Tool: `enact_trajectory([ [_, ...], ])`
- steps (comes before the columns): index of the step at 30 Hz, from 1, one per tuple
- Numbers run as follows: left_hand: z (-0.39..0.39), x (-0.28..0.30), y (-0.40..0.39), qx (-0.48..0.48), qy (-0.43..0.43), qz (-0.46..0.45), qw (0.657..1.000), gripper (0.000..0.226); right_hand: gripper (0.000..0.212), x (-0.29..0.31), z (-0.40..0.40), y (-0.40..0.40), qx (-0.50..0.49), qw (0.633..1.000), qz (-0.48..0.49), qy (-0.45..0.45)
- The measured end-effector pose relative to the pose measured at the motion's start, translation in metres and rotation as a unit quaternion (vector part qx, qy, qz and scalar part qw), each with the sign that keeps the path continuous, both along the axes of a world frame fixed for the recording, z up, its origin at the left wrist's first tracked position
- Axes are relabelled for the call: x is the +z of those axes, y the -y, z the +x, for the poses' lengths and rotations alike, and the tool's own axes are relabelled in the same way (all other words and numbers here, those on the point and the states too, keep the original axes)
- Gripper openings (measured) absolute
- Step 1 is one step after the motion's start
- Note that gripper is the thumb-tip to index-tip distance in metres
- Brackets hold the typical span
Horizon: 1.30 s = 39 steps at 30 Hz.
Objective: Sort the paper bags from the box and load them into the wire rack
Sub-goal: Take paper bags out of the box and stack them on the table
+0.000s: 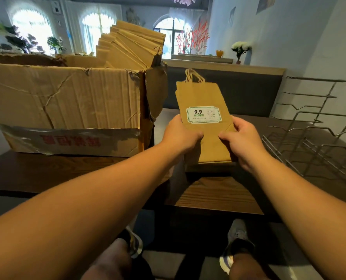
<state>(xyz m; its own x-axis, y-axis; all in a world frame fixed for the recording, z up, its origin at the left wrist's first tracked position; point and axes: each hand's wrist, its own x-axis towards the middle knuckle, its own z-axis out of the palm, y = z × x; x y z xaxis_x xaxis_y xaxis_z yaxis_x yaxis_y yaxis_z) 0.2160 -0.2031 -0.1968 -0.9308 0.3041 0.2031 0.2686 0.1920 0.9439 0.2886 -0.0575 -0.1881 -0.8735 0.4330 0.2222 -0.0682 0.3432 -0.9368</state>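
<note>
Both hands on one flat paper bag (205,102), held upright between box and rack. My left hand (180,136) pinches the bag's lower left edge, thumb on the printed face and fingers hidden behind; my right hand (242,141) pinches the lower right edge the same way. Grip is low and two-sided, I judge, so the thin folded paper stays flat and does not flop, and so the face stays readable. The sticker (204,115), white with green border and "9.9" in print, faces me; the twisted paper handles (194,75) point up and away. There appears to be a second edge just behind the front one at the upper left, so I may hold more than one bag; cannot confirm. Bag bottom hangs above the edge of the dark wooden table (216,193), apart from it. To my left, the torn cardboard box (67,106) sits on the table, with a fanned stack of remaining bags (131,47) standing out of its far corner. To my right, the wire rack (317,134) stands on the table, its visible slots holding no bags. Judgement: sorting check in hand, loading not yet begun; the next move is rightward, bag kept edge-on to slip between the wires.
</note>
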Motion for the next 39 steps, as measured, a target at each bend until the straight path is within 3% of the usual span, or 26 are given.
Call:
enact_trajectory([
  [5, -0.018, 0.006, -0.008, 0.004, 0.007, -0.035, 0.999, 0.047, 0.036, -0.004, -0.019, -0.014, -0.013, 0.998, -0.043, 0.05],
  [12, -0.031, -0.011, -0.013, 0.011, 0.016, -0.066, 0.998, 0.044, 0.013, -0.014, -0.04, -0.03, -0.008, 0.991, 0.048, 0.122],
  [20, -0.033, -0.028, -0.009, -0.006, 0.008, -0.081, 0.997, 0.048, 0.034, -0.034, -0.039, -0.038, -0.019, 0.99, 0.081, 0.114],
  [27, -0.035, -0.037, -0.015, -0.003, -0.047, -0.132, 0.99, 0.049, 0.024, -0.047, -0.038, -0.043, -0.066, 0.996, -0.03, 0.046],
  [33, -0.038, -0.042, -0.014, 0.018, -0.056, -0.119, 0.991, 0.047, 0.02, -0.05, -0.038, -0.056, -0.083, 0.952, -0.296, -0.009],
  [35, -0.036, -0.043, -0.013, 0.022, -0.058, -0.11, 0.992, 0.047, 0.024, -0.051, -0.038, -0.06, -0.097, 0.958, -0.271, -0.01],
  [39, -0.033, -0.05, -0.016, 0.04, -0.059, -0.083, 0.994, 0.046, 0.026, -0.052, -0.039, -0.047, -0.004, 0.974, -0.222, 0.052],
])
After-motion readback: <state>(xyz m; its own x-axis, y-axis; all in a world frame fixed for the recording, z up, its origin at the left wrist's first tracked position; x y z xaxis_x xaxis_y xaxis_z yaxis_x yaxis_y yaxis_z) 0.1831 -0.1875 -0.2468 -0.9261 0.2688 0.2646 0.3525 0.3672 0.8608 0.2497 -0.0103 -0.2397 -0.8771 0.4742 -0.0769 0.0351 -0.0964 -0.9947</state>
